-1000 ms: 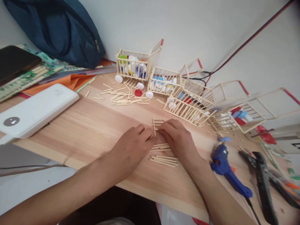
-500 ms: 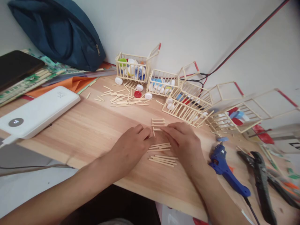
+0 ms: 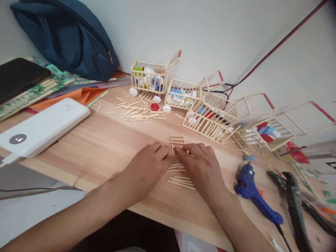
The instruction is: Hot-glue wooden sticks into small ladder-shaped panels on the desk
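Observation:
A small ladder-like stick frame (image 3: 177, 136) of thin wooden sticks lies flat on the table between my hands. My left hand (image 3: 149, 166) is closed, thumb and fingertips pinched at the frame's near left end. Closed too, my right hand (image 3: 203, 168) has its fingertips together on the frame's near part, almost touching the left fingertips. Whatever is between the right fingers is hidden. Below the fingers lie two groups of loose wooden sticks, the upper sticks (image 3: 175, 168) and the lower sticks (image 3: 181, 181), both partly covered by my right hand.
Several stick-built carts, including one cart (image 3: 149, 77) with bottle caps, stand along the wall. Loose stick pieces (image 3: 135, 112) lie before them. A blue glue gun (image 3: 249, 182) and black pliers (image 3: 292, 203) are at right. A white power bank (image 3: 49, 126) and blue bag (image 3: 70, 42) are left.
My right hand has moved slightly left and down, its fingertips now closer to the left ones and covering more of the frame and loose sticks. My left hand has barely moved.

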Tool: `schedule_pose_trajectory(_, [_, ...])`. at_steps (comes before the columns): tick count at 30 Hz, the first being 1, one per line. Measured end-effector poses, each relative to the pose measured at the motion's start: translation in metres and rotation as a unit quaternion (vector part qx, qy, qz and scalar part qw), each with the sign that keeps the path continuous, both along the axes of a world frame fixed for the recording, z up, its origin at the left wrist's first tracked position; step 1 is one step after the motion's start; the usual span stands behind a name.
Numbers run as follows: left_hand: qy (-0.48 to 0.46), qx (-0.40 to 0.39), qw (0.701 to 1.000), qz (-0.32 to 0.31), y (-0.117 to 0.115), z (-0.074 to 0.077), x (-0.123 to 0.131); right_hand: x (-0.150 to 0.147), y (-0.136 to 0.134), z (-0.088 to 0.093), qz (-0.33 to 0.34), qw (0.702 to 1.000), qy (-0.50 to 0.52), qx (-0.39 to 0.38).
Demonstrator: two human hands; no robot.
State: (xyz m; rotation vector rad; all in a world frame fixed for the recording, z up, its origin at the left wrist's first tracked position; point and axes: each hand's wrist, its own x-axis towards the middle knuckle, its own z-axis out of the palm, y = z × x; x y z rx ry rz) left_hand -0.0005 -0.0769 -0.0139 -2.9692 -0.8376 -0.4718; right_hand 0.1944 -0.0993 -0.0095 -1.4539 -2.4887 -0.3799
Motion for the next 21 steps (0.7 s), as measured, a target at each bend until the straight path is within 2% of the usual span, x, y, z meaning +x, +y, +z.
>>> schedule_pose_trajectory(7, [-0.004,-0.031,0.999,0.019,-0.001,0.0,-0.001,-0.004,0.0,0.002,-0.003,1.0,0.008,-0.004])
schedule_pose_trajectory(10, [-0.028,-0.042,0.999,0.016,-0.001,-0.002,-0.002,0.002,0.001,0.007,-0.01,0.995,0.1,-0.003])
schedule_pose_trajectory(14, [-0.063,-0.061,0.996,0.026,-0.001,-0.003,-0.004,0.017,0.004,0.015,-0.066,0.977,0.199,0.043])
schedule_pose_trajectory(16, [-0.06,-0.047,0.996,0.041,-0.001,-0.003,-0.003,0.025,0.005,0.018,-0.087,0.977,0.19,0.038])
schedule_pose_trajectory(21, [-0.038,0.043,0.997,0.047,-0.004,-0.001,0.002,0.028,-0.001,0.02,-0.078,0.991,0.097,-0.046])
